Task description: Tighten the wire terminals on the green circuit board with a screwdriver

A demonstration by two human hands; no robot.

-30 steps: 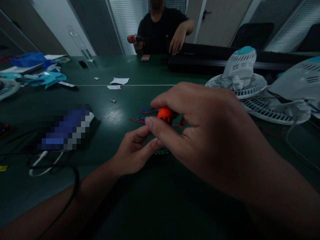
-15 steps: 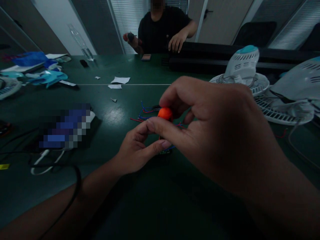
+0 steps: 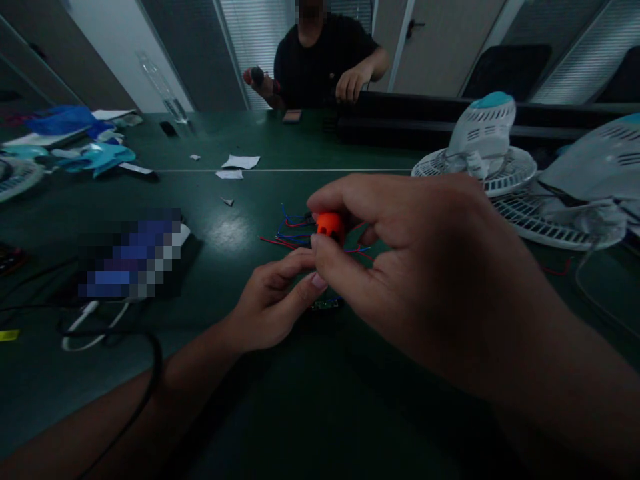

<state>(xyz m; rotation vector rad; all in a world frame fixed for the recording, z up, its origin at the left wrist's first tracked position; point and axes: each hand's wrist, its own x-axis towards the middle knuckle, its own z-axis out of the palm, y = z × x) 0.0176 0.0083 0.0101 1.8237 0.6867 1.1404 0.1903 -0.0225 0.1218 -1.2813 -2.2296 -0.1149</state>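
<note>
My right hand (image 3: 420,267) is raised over the green table (image 3: 280,400), its thumb and fingers pinched round the orange handle of a small screwdriver (image 3: 329,225) that points down. Beneath it my left hand (image 3: 273,300) rests on the table with thumb and forefinger closed on a small green circuit board (image 3: 325,305), most of it hidden by the fingers. Thin red and blue wires (image 3: 293,237) spread out on the table just beyond both hands.
Two white fans (image 3: 480,143) lie dismantled at the right. A blurred dark device (image 3: 133,257) and white cable (image 3: 85,327) sit at the left. Paper scraps (image 3: 239,163) and blue plastic parts (image 3: 95,159) lie further back. A person in black (image 3: 320,60) sits opposite, holding a tool.
My right hand has turned the orange handle and shifted slightly lower; my left hand stays on the board. The person opposite has lifted the tool and drawn an arm back.
</note>
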